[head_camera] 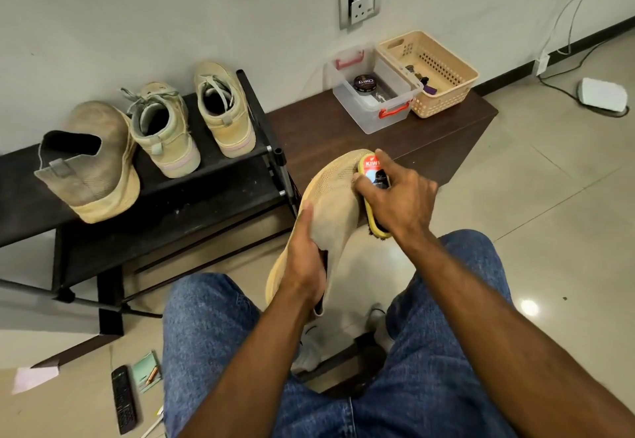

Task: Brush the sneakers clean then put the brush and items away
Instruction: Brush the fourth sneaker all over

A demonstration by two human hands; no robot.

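Between the knees, left hand [304,259] grips the sneaker [331,204] — right hand [400,197] clasps the brush [372,176] (against its toe).

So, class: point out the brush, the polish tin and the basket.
brush [372,171], head view, on its labelled top
polish tin [364,84], head view, on its lid
basket [446,99], head view, on its front wall

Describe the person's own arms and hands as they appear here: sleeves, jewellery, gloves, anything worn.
Both forearms are bare all the way to the bottom edge of the picture; no sleeve shows. The left hand and the right hand wear no gloves, and no ring, watch or wristband is visible. Fingernails look short. The only clothing in view is blue denim jeans on the legs.
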